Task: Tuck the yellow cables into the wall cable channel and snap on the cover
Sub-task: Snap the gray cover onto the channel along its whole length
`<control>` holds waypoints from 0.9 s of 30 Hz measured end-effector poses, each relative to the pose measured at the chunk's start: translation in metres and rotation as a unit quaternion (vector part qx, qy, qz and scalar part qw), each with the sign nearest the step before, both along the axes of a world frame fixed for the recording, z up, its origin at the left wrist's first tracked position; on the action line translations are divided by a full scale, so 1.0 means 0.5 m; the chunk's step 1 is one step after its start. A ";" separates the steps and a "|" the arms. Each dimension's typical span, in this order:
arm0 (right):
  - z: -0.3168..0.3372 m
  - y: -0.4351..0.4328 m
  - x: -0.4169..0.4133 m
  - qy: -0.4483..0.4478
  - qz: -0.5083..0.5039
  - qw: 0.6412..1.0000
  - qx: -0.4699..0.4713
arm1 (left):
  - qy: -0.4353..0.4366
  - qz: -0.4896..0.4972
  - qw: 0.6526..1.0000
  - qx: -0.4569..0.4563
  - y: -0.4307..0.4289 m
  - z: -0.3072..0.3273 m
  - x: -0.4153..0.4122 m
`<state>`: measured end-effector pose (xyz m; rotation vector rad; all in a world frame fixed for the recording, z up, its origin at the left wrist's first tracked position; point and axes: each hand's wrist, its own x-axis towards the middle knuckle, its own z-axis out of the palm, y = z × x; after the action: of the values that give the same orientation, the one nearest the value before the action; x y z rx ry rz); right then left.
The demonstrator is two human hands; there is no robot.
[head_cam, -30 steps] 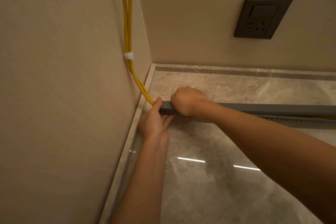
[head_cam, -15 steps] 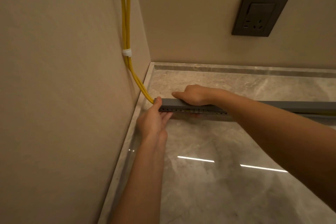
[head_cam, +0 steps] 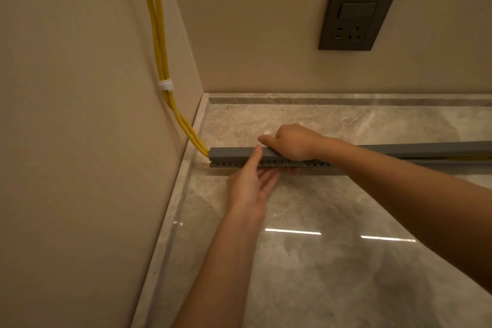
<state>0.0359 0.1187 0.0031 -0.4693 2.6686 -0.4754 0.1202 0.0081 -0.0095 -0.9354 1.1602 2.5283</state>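
Note:
Two yellow cables (head_cam: 155,34) run down the left wall, held together by a white tie (head_cam: 165,85), and enter the left end of a grey slotted cable channel (head_cam: 226,163) lying across the floor. A grey cover (head_cam: 229,152) sits on top of the channel. My right hand (head_cam: 291,141) lies palm down on the cover, fingers pointing left. My left hand (head_cam: 251,181) grips the channel just left of it, thumb on the cover and fingers under the channel. Further right a strip of yellow cable (head_cam: 468,159) shows between cover and channel.
A dark grey wall socket with a switch (head_cam: 355,20) sits on the back wall. Glossy marble floor tiles (head_cam: 319,261) stretch below, with a stone skirting (head_cam: 170,210) along the left wall and another along the back wall.
Both hands have slid to the right along the cover, away from its left end. My right hand went from a fist to a flat palm. The channel's left end is now bare.

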 end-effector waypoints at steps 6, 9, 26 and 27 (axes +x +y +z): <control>0.015 0.070 -0.018 -0.142 -0.027 0.989 -0.006 | 0.014 -0.007 0.999 -0.044 0.026 -0.001 -0.010; 0.017 0.103 -0.015 -0.239 0.005 0.970 -0.045 | 0.023 -0.013 0.998 -0.062 0.028 -0.003 -0.009; 0.008 0.102 0.000 -0.250 0.053 0.954 -0.154 | 0.047 -0.002 0.994 -0.095 0.019 -0.001 0.008; 0.006 0.101 0.001 -0.248 0.048 0.955 -0.156 | 0.046 0.000 0.994 -0.095 0.018 -0.002 0.008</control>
<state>0.0366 0.1693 0.0062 -0.4901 2.0868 -0.8638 0.1244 0.0170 -0.0105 -0.8682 1.4503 2.5182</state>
